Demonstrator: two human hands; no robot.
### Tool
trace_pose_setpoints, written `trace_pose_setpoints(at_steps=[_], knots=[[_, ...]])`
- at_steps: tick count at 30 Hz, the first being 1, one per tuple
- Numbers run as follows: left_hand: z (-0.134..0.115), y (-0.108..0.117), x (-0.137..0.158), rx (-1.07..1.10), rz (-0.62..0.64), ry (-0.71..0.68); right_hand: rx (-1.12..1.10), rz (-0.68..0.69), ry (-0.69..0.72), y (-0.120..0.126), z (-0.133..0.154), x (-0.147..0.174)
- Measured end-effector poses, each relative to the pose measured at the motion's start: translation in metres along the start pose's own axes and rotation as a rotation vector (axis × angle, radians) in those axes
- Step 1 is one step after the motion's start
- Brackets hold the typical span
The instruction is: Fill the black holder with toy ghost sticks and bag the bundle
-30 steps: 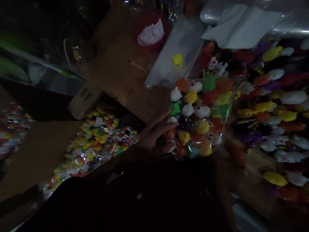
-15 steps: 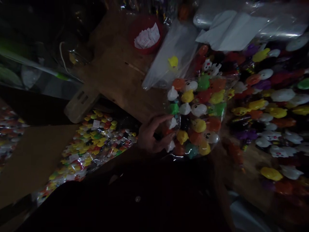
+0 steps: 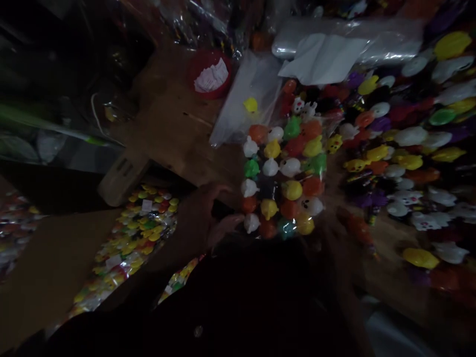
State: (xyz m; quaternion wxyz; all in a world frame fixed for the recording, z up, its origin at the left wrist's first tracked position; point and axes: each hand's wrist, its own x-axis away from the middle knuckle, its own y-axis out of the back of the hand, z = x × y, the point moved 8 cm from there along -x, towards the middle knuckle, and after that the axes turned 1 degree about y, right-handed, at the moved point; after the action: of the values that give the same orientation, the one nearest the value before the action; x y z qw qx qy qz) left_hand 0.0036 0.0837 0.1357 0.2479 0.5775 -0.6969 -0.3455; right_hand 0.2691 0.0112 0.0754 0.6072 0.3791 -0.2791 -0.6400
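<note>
A clear plastic bag packed with small toy animal heads in rows lies on the wooden table in front of me. White, yellow, orange and green toys show through it. My left hand is just left of the bag's left edge, thumb and forefinger apart in a curve, with nothing visible between them. Deep shadow covers my right hand by the bag's lower right corner; its fingers cannot be made out. Close above the bag, a single yellow toy rests on flat clear plastic bags.
Many loose toys are spread over the right side. A red bowl holds paper slips. White paper lies on a roll of clear plastic. Lower left, filled bags of toys sit beside cardboard below table level.
My left hand has drawn back left from the toys at the bag's edge. The view has shifted, so the bag and loose toys appear farther left.
</note>
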Motion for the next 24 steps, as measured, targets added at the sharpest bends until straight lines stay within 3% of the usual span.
trace_pose_setpoints(at_steps=[3,6,8,12,14,19,24], knots=[[-0.003,-0.014,0.009,-0.226,0.211,0.09,-0.001,-0.073,0.032,0.004,0.015,0.007],[-0.005,-0.041,0.024,-0.276,0.354,0.165,-0.103,-0.052,0.082,-0.014,0.026,0.016],[-0.004,-0.057,0.033,-0.177,0.385,0.219,-0.167,-0.061,0.085,-0.027,0.025,0.023],[0.004,-0.073,0.041,0.078,0.408,0.311,-0.31,-0.304,-0.243,-0.028,-0.01,0.036],[0.005,-0.076,0.042,0.101,0.433,0.313,-0.395,-0.317,-0.332,-0.03,-0.015,0.036],[0.006,-0.079,0.045,0.062,0.53,0.305,-0.173,-0.129,-0.257,-0.041,0.003,0.02],[0.006,-0.087,0.039,0.203,0.575,0.208,-0.063,-0.204,-0.271,-0.023,-0.01,0.031]])
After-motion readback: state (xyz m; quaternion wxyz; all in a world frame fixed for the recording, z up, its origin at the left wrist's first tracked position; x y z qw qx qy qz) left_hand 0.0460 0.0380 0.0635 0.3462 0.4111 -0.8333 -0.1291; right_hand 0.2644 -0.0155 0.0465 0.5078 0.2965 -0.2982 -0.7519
